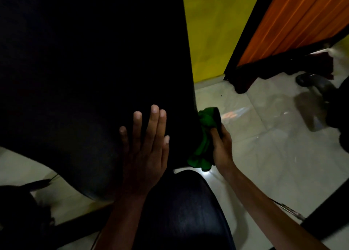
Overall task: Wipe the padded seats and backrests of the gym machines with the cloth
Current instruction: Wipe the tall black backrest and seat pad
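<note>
The left hand (145,145) lies flat on the backrest (90,70), fingers straight and together, palm pressing the black pad as if to steady it. Just to its right, at the pad's side edge, the right hand (221,147) grips the cloth (204,136), fingers curled round a bunched green wad that touches the edge of the backrest. Below both hands, nearer the person, sits the seat (185,208), dark and slightly glossy.

The cloth looks soft, light and limp; loose folds hang beneath the fist, so it will likely drag and flap unless gathered. It would probably wipe better spread flat under the palm than held as a ball. A hold across its middle with the ends tucked in seems the surest.

The padding appears smooth vinyl, firm with a little give, and perhaps slippery to a dry hand. The backrest may pivot under pressure, which the bracing left hand would counter. The lighting is very dim, so any dirt or moisture on the pad cannot be made out.
</note>
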`<state>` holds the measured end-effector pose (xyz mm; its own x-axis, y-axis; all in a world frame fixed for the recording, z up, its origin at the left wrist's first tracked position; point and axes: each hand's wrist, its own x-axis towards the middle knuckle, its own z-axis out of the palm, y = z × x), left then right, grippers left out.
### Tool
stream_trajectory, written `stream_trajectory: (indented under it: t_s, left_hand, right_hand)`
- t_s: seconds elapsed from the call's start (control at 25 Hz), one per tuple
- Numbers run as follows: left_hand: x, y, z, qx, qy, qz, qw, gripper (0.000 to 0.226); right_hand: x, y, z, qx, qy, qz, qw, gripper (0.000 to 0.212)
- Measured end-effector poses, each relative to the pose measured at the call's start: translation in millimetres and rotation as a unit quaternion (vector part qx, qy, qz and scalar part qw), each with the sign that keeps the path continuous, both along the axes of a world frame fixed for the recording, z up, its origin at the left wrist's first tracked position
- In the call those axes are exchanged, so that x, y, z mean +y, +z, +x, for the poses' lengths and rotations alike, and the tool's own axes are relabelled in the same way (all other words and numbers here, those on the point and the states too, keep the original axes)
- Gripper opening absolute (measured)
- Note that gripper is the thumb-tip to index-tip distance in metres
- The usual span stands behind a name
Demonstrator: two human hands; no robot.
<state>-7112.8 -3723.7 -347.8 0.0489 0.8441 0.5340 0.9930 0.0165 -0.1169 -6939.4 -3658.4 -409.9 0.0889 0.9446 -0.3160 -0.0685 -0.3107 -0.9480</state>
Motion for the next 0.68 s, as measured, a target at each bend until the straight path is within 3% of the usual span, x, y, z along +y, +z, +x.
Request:
stream_trajectory:
  t_s: [0.08,0.16,0.28,0.52,0.68]
  left_hand:
    - [-6,-12,3,0.004,-0.001,-0.001,1.000,0.065]
    - [-13,-26,4,0.005,-0.001,-0.005,1.000,0.066]
    - [-20,-47,5,-0.001,0.001,-0.011,1.000,0.065]
    - [-32,-60,9,-0.024,0.003,-0.031,0.999,0.066]
    - [-38,-51,9,-0.036,-0.007,-0.047,0.998,0.069]
  right_hand:
    - [-12,-24,6,0.013,0.003,0.006,1.000,0.026]
    - [-4,-64,16,-0.048,0.015,-0.124,0.991,0.023]
    - [25,-108,27,-0.046,0.063,-0.300,0.951,0.035]
    - [20,-136,33,-0.091,0.080,-0.309,0.943,0.069]
    - [0,-104,36,-0.068,0.089,-0.278,0.954,0.048]
